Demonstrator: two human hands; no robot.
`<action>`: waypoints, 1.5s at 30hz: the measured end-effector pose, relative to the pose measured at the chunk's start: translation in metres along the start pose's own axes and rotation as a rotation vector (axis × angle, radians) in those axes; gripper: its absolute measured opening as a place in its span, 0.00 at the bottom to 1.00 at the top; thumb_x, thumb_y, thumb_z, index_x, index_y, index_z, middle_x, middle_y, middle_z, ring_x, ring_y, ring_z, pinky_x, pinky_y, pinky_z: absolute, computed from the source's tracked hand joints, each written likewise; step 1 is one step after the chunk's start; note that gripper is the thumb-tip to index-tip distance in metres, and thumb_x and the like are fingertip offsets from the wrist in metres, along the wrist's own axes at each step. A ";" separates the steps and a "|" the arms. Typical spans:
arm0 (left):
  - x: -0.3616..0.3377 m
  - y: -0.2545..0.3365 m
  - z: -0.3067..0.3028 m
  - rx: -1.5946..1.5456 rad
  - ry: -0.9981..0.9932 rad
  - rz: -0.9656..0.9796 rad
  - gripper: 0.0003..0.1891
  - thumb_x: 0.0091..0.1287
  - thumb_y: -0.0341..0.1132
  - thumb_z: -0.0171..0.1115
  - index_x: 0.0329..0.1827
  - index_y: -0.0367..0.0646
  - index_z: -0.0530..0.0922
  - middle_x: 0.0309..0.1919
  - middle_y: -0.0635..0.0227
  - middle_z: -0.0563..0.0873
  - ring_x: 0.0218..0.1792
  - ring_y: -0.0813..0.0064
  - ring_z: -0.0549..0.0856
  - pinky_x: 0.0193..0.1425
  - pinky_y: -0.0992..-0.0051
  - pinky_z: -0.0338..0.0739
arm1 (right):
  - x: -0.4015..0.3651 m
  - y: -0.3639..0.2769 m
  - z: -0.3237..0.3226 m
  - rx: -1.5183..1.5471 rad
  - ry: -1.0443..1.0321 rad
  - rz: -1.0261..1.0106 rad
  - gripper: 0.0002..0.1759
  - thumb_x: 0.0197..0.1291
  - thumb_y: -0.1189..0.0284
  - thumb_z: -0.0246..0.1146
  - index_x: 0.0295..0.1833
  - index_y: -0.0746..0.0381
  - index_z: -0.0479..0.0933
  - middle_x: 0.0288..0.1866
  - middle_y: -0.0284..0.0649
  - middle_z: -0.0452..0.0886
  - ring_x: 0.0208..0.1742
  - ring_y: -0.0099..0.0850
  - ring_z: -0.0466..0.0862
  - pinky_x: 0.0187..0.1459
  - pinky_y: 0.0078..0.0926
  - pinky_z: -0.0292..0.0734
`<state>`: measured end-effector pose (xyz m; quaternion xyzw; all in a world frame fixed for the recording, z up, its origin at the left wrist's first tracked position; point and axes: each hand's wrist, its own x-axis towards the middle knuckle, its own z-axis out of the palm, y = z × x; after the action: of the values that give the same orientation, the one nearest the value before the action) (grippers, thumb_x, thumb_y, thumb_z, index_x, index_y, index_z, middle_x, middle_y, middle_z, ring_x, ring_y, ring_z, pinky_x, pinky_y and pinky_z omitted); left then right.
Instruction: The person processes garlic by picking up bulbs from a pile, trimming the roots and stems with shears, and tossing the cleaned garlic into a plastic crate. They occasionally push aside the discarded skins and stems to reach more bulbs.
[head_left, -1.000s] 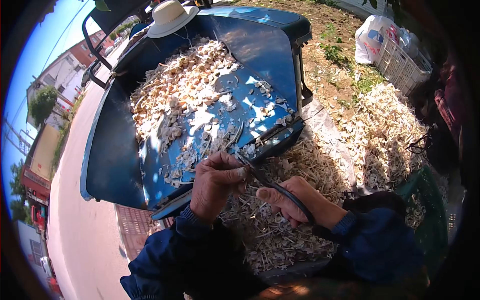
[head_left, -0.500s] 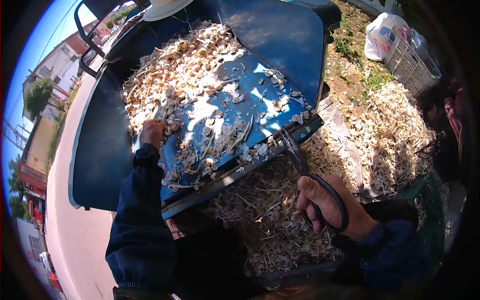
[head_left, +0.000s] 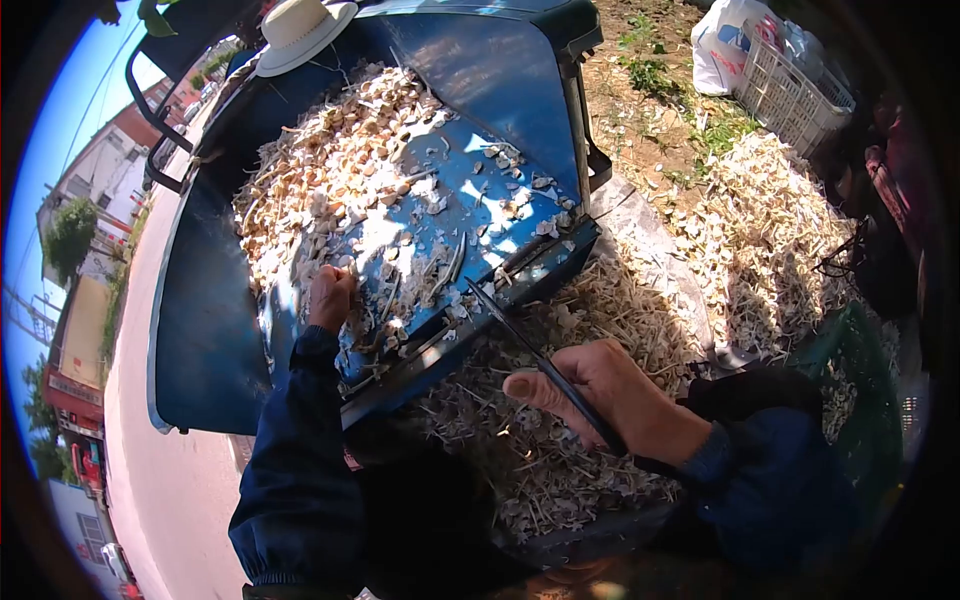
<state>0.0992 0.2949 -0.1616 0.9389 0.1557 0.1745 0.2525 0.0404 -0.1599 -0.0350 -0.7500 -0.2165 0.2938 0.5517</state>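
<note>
My right hand [head_left: 620, 400] is wrapped around the looped black handle of a pair of shears [head_left: 510, 325], its thumb stretched along them. Their dark blades point up and left, toward the front lip of a blue metal cargo bed [head_left: 190, 330]. My left hand [head_left: 330, 298] is inside the bed with its fingers curled at the edge of a heap of garlic [head_left: 330, 160]. Whatever lies between those fingers is hidden. Papery skins and dry stalk bits [head_left: 425, 265] are scattered on the bed floor just right of my left hand.
Cut stalks and skins [head_left: 580, 470] are piled below the bed, with another sunlit pile [head_left: 770, 240] on the right. A white plastic crate [head_left: 795, 100] and a white bag [head_left: 720, 45] stand beyond it. A pale hat [head_left: 300, 35] rests at the bed's far edge. Pavement [head_left: 150, 450] runs along the left.
The shears have turned from a side-on view of their loops to nearly edge-on, and my right hand has shifted left. My left hand has come slightly nearer. The whole view has shifted.
</note>
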 end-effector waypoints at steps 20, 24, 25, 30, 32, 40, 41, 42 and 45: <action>-0.136 0.263 -0.043 -0.975 -0.437 -0.246 0.08 0.65 0.26 0.57 0.45 0.31 0.78 0.27 0.71 0.80 0.22 0.85 0.75 0.25 0.85 0.66 | 0.004 0.012 0.004 -0.436 0.106 -0.268 0.38 0.61 0.38 0.53 0.20 0.65 0.72 0.11 0.39 0.70 0.17 0.33 0.80 0.21 0.27 0.73; -0.152 0.271 -0.046 -0.966 -0.473 -0.349 0.08 0.64 0.26 0.60 0.44 0.32 0.79 0.28 0.71 0.81 0.23 0.86 0.75 0.25 0.86 0.68 | 0.000 -0.001 0.008 0.312 -0.181 0.136 0.40 0.61 0.37 0.52 0.20 0.66 0.71 0.09 0.34 0.67 0.13 0.26 0.76 0.17 0.22 0.71; -0.153 0.270 -0.046 -0.903 -0.501 -0.350 0.08 0.64 0.27 0.61 0.43 0.33 0.79 0.27 0.72 0.80 0.24 0.86 0.75 0.25 0.86 0.68 | 0.001 -0.001 0.009 0.408 -0.126 0.143 0.40 0.60 0.35 0.51 0.20 0.65 0.71 0.10 0.33 0.67 0.13 0.23 0.75 0.16 0.20 0.70; -0.111 0.167 -0.056 -1.382 -0.526 -0.561 0.03 0.59 0.28 0.54 0.31 0.39 0.75 0.25 0.70 0.76 0.24 0.83 0.73 0.22 0.83 0.63 | 0.007 -0.005 0.003 0.574 -0.060 0.296 0.42 0.55 0.32 0.53 0.33 0.68 0.72 0.19 0.36 0.72 0.15 0.23 0.76 0.18 0.20 0.74; -0.089 0.104 -0.064 -1.349 -0.310 -0.633 0.05 0.53 0.31 0.54 0.27 0.39 0.73 0.26 0.67 0.75 0.23 0.78 0.70 0.19 0.83 0.61 | 0.007 -0.007 0.001 0.552 -0.081 0.311 0.43 0.54 0.31 0.53 0.34 0.68 0.71 0.20 0.37 0.73 0.15 0.25 0.77 0.18 0.21 0.75; 0.004 0.009 -0.058 -0.325 0.135 -0.353 0.14 0.62 0.39 0.61 0.26 0.35 0.79 0.21 0.62 0.82 0.18 0.71 0.79 0.22 0.72 0.70 | 0.008 -0.007 0.001 0.382 -0.117 0.402 0.40 0.60 0.35 0.51 0.31 0.68 0.75 0.19 0.35 0.74 0.17 0.26 0.77 0.22 0.21 0.73; 0.017 -0.001 -0.051 -0.073 0.157 -0.175 0.13 0.61 0.38 0.59 0.26 0.35 0.79 0.24 0.57 0.83 0.22 0.64 0.81 0.27 0.67 0.73 | 0.009 -0.008 0.000 0.362 -0.114 0.409 0.39 0.60 0.36 0.51 0.32 0.68 0.75 0.19 0.35 0.74 0.17 0.25 0.77 0.22 0.21 0.73; 0.026 -0.008 -0.044 0.180 0.179 0.005 0.13 0.61 0.37 0.58 0.27 0.34 0.80 0.26 0.52 0.84 0.25 0.56 0.83 0.32 0.62 0.76 | 0.010 -0.008 -0.001 0.341 -0.112 0.414 0.39 0.60 0.36 0.51 0.32 0.68 0.75 0.19 0.35 0.74 0.18 0.25 0.77 0.22 0.21 0.73; 0.048 -0.044 -0.001 0.431 0.283 0.016 0.07 0.55 0.31 0.57 0.27 0.38 0.81 0.29 0.51 0.83 0.35 0.46 0.82 0.40 0.56 0.77 | 0.009 -0.014 -0.004 0.325 -0.124 0.389 0.39 0.61 0.36 0.51 0.33 0.69 0.76 0.19 0.35 0.74 0.19 0.25 0.78 0.23 0.21 0.73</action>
<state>0.1325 0.3503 -0.1721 0.9386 0.2154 0.2688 0.0211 0.0495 -0.1523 -0.0228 -0.6595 -0.0517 0.4706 0.5839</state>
